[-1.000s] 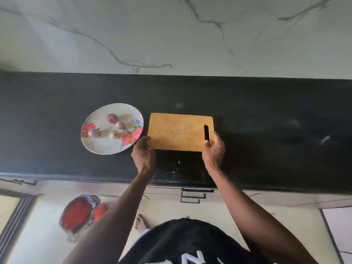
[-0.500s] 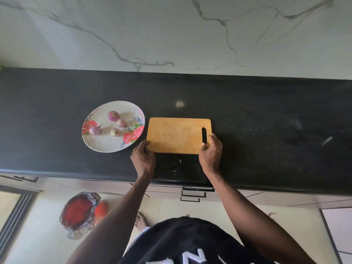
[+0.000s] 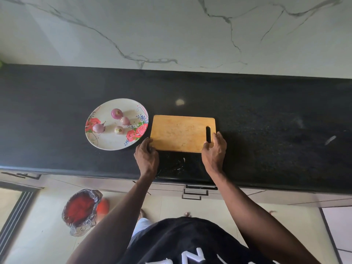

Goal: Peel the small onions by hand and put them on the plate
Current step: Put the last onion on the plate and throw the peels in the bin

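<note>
Lowest in the frame are my dark shirt and both forearms, reaching up toward the middle. My left hand (image 3: pixel 147 156) curls at the lower left corner of the wooden cutting board (image 3: pixel 181 133), fingertips against its edge; my right hand (image 3: pixel 214 151) grips the lower right corner, thumb beside the handle slot. I judge I hold it at both near corners to square it on the black counter (image 3: pixel 266 130) as a place to work.

Between my hands, on the counter's near strip, lie a few pale flecks, perhaps bits of skin; I cannot tell.

Just left of the board, close but seemingly not touching, sits the floral plate (image 3: pixel 106 143). Four small onions (image 3: pixel 116 113) rest on it, loosely grouped near its centre; they look pinkish and smooth, so probably peeled already, though one keeps a thin dark tail.

Across the upper frame runs the veined marble wall (image 3: pixel 171 31). At lower left, on the floor, stands a red bin lined with plastic (image 3: pixel 81 210), handy for scraps.
</note>
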